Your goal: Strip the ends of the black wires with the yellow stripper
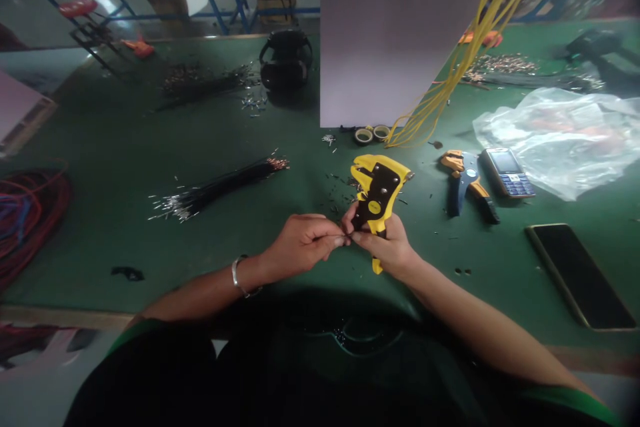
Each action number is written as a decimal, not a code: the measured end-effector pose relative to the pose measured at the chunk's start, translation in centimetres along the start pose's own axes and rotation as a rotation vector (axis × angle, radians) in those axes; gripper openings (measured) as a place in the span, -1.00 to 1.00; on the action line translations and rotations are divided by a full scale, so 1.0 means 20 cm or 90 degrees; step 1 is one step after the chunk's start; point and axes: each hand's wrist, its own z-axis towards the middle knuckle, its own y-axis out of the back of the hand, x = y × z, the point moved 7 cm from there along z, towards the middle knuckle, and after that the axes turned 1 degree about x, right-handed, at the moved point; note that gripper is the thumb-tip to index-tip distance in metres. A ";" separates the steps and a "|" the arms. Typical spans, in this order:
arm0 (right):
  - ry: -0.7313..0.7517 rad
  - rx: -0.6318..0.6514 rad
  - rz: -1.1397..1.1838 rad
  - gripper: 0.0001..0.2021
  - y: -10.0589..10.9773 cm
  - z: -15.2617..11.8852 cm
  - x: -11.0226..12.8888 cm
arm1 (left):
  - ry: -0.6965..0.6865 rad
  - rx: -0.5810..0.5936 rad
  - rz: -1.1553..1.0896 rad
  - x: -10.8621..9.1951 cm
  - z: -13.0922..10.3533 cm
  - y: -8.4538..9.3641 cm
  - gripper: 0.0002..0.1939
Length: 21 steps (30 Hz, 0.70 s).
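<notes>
My right hand (390, 247) is closed around the handles of a yellow and black wire stripper (377, 197), its jaw end pointing up and away from me. My left hand (305, 243) is pinched, thumb against fingertips, and meets my right fingertips just left of the tool's handle. Something thin and dark, seemingly a wire, shows between the fingertips, though most of it is hidden. Beyond my left hand lies a bundle of black wires (225, 183) with bare copper at one end and pale tips at the other. Small dark scraps (340, 193) are scattered left of the stripper.
At right lie a second wire stripper (467, 183), a keypad phone (507, 172), a smartphone (580, 277) and a clear plastic bag (560, 140). Yellow wires (455, 73) hang beside a pale upright panel (385, 33). Tape rolls (364, 136) sit at its foot. Red cable coils (35, 220) lie left.
</notes>
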 end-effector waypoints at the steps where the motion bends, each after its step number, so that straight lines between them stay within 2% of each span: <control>1: 0.006 -0.001 -0.009 -0.94 0.00 0.00 0.00 | 0.003 -0.002 0.005 0.00 0.00 0.00 -0.81; 4: 0.022 -0.005 -0.007 -0.93 0.01 0.00 0.00 | 0.028 0.007 -0.015 0.01 0.00 0.00 -0.82; 10: 0.016 -0.002 0.057 -0.88 0.03 0.00 -0.03 | 0.176 0.080 -0.138 0.10 0.00 -0.05 -0.82; 13: 0.018 -0.019 0.060 -0.86 0.05 0.00 -0.02 | 0.224 0.082 -0.174 0.15 -0.01 -0.06 -0.83; 15: 0.011 -0.040 0.061 -0.83 0.08 0.01 -0.01 | 0.237 0.030 -0.162 0.18 -0.01 -0.02 -0.84; 17: -0.010 -0.064 0.039 -0.79 0.10 0.02 -0.02 | 0.233 -0.051 -0.160 0.18 -0.01 0.07 -0.86; 19: -0.051 -0.076 -0.019 -0.75 0.12 0.03 -0.04 | 0.217 -0.118 -0.210 0.13 0.00 0.17 -0.88; 21: -0.114 -0.061 -0.089 -0.72 0.09 0.03 -0.10 | 0.196 -0.137 -0.308 0.04 0.02 0.26 -0.92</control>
